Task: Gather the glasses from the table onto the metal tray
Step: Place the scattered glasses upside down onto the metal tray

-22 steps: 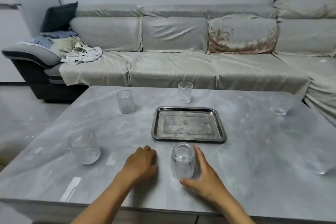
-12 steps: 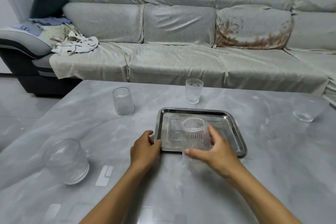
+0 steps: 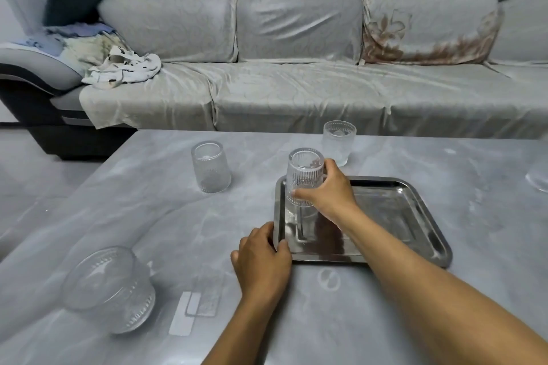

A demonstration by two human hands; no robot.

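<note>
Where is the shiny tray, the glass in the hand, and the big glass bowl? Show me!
metal tray (image 3: pixel 427 216), head view, on its bare right rim.
ribbed glass (image 3: pixel 305 175), head view, on its side wall above the fingers.
glass bowl (image 3: pixel 106 287), head view, on its upturned side.

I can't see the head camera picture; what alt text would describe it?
A person's right hand holds a ribbed glass over the far left corner of a metal tray, while the left hand steadies the tray's near left edge. Other glasses stand on the grey table, a sofa behind.
</note>
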